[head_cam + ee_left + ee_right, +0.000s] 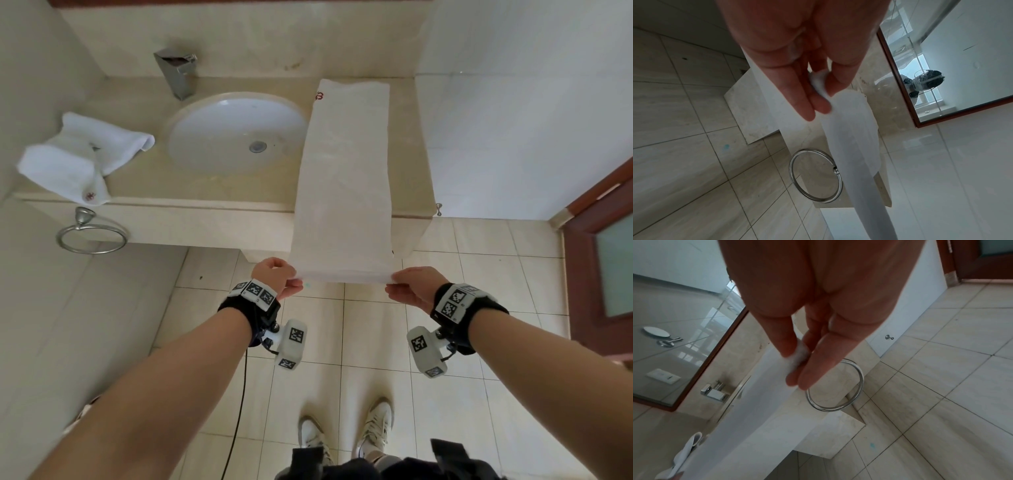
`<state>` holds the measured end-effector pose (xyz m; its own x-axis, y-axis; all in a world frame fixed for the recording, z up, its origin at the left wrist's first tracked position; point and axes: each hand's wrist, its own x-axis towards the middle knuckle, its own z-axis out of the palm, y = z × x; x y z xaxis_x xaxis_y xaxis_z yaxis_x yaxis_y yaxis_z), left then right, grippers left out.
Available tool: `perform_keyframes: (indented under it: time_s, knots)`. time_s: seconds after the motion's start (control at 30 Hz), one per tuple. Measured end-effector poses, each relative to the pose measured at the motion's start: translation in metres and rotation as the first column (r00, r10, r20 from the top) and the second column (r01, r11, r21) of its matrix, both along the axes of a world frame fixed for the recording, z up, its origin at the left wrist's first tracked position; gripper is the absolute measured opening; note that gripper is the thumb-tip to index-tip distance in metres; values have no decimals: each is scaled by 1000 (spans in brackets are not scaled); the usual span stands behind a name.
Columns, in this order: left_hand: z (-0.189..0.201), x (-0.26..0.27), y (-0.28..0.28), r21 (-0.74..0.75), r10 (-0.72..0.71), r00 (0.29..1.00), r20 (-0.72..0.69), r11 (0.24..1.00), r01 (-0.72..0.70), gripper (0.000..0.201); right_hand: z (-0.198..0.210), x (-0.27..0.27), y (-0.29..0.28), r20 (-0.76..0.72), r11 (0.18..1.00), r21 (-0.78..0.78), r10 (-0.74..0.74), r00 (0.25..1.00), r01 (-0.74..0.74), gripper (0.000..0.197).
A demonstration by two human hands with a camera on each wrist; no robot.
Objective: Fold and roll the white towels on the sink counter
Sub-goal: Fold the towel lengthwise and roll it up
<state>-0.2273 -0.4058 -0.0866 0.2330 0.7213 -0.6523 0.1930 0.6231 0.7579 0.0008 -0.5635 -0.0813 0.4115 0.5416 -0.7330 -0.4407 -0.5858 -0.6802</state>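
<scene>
A long white towel, folded into a narrow strip, lies on the sink counter right of the basin and hangs out past the front edge. My left hand pinches its near left corner and my right hand pinches its near right corner, holding the near end stretched in the air. In the left wrist view the fingers pinch the towel edge. In the right wrist view the fingertips clamp the towel. A second white towel lies crumpled at the counter's left end.
An oval basin is set in the counter, with a metal tap behind it. A chrome towel ring hangs below the counter's left front. White wall stands at the right, a wooden door at far right. Tiled floor lies below.
</scene>
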Motion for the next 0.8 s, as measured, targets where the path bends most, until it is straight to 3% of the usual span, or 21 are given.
perform_keyframes:
  time_s: [0.2, 0.5, 0.8]
  knots:
    - [-3, 7, 0, 29, -51, 998, -42, 998, 52, 26, 1, -1, 3, -9, 999, 44, -12, 1000, 12, 11]
    - [2, 3, 10, 60, -179, 983, -46, 982, 182, 16, 4, 6, -2, -19, 993, 106, -40, 999, 41, 14]
    - [7, -2, 9, 64, -211, 975, 61, 976, 208, 12, 8, 13, -5, -156, 982, 151, -90, 984, 114, 9]
